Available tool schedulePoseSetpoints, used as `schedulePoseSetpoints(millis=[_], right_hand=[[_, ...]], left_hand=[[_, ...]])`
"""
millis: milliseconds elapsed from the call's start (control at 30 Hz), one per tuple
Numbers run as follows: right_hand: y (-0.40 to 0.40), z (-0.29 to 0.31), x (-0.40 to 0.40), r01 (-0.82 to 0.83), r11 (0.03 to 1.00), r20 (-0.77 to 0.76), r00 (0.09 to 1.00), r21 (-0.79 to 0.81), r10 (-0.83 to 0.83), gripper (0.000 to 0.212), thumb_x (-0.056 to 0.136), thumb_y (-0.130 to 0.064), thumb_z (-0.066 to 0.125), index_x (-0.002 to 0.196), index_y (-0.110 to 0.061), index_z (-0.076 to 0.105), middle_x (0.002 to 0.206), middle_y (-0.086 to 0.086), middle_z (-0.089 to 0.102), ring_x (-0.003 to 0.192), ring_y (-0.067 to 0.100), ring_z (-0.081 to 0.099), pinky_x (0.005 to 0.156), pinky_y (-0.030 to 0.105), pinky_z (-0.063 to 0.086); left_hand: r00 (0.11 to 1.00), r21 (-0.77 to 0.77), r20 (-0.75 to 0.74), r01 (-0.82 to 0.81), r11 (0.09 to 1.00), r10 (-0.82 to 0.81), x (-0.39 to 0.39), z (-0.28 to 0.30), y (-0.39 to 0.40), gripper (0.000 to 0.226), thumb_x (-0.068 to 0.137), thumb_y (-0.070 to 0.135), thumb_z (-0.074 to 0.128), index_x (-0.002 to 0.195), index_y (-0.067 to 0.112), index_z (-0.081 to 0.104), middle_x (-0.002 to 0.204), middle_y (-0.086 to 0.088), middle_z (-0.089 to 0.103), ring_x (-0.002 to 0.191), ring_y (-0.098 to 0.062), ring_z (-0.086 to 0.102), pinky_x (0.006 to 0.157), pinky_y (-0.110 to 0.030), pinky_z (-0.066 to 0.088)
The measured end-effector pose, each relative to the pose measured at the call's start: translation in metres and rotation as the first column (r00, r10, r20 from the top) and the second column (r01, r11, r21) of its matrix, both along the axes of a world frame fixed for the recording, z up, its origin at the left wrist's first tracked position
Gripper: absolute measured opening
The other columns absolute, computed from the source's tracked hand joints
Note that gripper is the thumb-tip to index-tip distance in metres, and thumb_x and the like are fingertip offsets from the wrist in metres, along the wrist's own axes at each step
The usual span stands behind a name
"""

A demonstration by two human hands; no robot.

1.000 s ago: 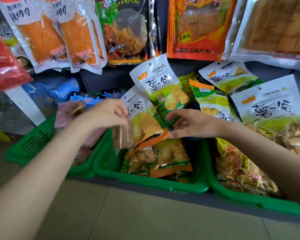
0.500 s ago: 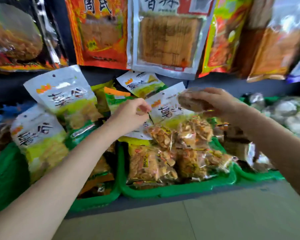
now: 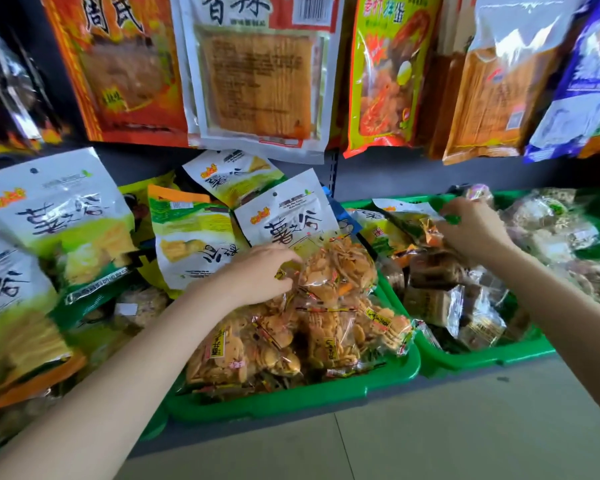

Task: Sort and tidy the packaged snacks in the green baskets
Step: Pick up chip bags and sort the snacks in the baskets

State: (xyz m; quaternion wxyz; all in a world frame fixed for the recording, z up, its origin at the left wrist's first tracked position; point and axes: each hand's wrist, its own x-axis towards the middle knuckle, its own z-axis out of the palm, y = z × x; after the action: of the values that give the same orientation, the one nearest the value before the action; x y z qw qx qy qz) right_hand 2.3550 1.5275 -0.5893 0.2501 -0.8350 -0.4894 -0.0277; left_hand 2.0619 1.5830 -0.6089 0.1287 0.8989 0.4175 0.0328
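Head view: at centre frame the left hand (image 3: pixel 257 271) rests on the clear cracker bags (image 3: pixel 326 306) heaped in the middle green basket (image 3: pixel 291 400), fingers curled on a bag's upper left edge — whether it truly pinches the wrapper I cannot tell. At right of centre, the right hand (image 3: pixel 471 230) grips a small packet (image 3: pixel 426 233) over the right green basket (image 3: pixel 482 355). The packet lies just left of its fingers, so this hand seems nearer for the next placing.

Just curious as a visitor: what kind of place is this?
Most likely a small snack shop: sealed snack bags hang overhead, green baskets below hold cracker packs, which a left hand is sorting.
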Motion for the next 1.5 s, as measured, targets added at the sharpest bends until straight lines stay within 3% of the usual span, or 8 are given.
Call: schedulePoseSetpoints(millis=[233,400,633,933,1133,1300,1400,1500], right_hand=[[0.043,-0.002,-0.099,-0.392,0.907,-0.346,0.881,-0.153,0.323,0.072,0.084,-0.049,0.06,0.141,-0.015,0.031,0.142,0.01,0.041,0.124,0.027,0.045,0.098,0.037,0.04],[0.067,0.009,-0.157,-0.447,0.882,0.027,0.89,-0.151,0.456,0.061,0.088,-0.033,0.061,0.138,-0.013,0.034,0.134,0.016,0.042,0.121,0.033,0.043,0.099,0.039,0.038],[0.066,0.007,-0.269,-0.86,0.455,0.027,0.461,-0.23,0.887,0.051,0.088,-0.025,0.062,0.134,-0.016,0.043,0.138,0.008,0.041,0.13,0.022,0.035,0.098,0.026,0.029],[0.061,-0.044,-0.357,-0.518,0.548,0.475,0.279,-0.657,0.834,0.083,0.081,-0.051,0.061,0.146,-0.022,0.018,0.146,0.011,0.03,0.135,0.039,0.024,0.111,0.058,0.009],[0.067,-0.049,-0.366,-0.608,0.559,0.458,0.333,-0.564,0.824,0.067,0.085,-0.029,0.053,0.144,-0.028,0.021,0.132,0.01,0.048,0.128,0.037,0.032,0.111,0.054,0.011],[0.055,0.015,-0.322,-0.933,0.342,-0.064,0.35,-0.114,0.935,0.065,0.074,-0.015,0.072,0.132,-0.024,0.044,0.093,0.007,0.064,0.088,0.023,0.058,0.081,0.029,0.042],[0.052,0.049,-0.275,-0.884,0.465,-0.098,0.46,0.037,0.883,0.065,0.071,-0.015,0.076,0.128,-0.024,0.044,0.085,0.001,0.061,0.086,0.026,0.059,0.089,0.04,0.046],[0.047,0.048,-0.237,-0.711,0.632,0.065,0.647,-0.308,0.76,0.061,0.079,-0.024,0.07,0.131,-0.027,0.04,0.095,-0.002,0.058,0.093,0.024,0.052,0.079,0.03,0.038]], left_hand=[[0.992,0.065,0.012,-0.128,0.99,0.127,-0.03,0.002,0.006,0.043,0.094,0.029,0.049,0.136,0.027,0.043,0.147,0.004,0.034,0.136,-0.019,0.031,0.11,-0.042,0.027],[0.969,0.194,0.129,-0.232,0.953,0.21,-0.08,0.013,0.01,0.036,0.094,0.026,0.049,0.13,0.026,0.05,0.145,0.006,0.037,0.136,-0.015,0.03,0.112,-0.038,0.024],[0.875,0.068,-0.216,-0.429,0.901,0.433,-0.2,0.011,0.016,0.073,0.084,0.045,0.061,0.145,0.036,0.022,0.158,0.002,-0.004,0.145,-0.028,-0.005,0.114,-0.057,0.014],[0.788,0.123,-0.45,-0.411,0.903,0.42,-0.232,-0.051,-0.001,0.11,0.078,0.032,0.073,0.145,0.041,-0.014,0.129,0.001,-0.059,0.13,-0.042,-0.037,0.108,-0.065,0.005],[0.809,0.118,-0.372,-0.445,0.888,0.455,-0.242,-0.042,0.005,0.095,0.082,0.025,0.069,0.148,0.038,0.002,0.142,0.002,-0.048,0.137,-0.043,-0.024,0.11,-0.064,0.008],[0.833,0.089,-0.313,-0.453,0.887,0.457,-0.241,-0.043,0.01,0.086,0.083,0.043,0.062,0.149,0.035,0.007,0.148,-0.001,-0.038,0.137,-0.042,-0.027,0.11,-0.064,0.003],[0.85,0.192,-0.301,-0.39,0.901,0.432,-0.23,-0.051,0.005,0.093,0.083,0.043,0.062,0.148,0.034,-0.004,0.142,-0.007,-0.045,0.13,-0.041,-0.038,0.106,-0.066,-0.007],[0.856,0.259,-0.411,-0.221,0.94,0.314,-0.213,-0.068,-0.003,0.099,0.083,0.042,0.062,0.147,0.032,-0.013,0.133,-0.008,-0.05,0.125,-0.04,-0.044,0.102,-0.066,-0.017]])
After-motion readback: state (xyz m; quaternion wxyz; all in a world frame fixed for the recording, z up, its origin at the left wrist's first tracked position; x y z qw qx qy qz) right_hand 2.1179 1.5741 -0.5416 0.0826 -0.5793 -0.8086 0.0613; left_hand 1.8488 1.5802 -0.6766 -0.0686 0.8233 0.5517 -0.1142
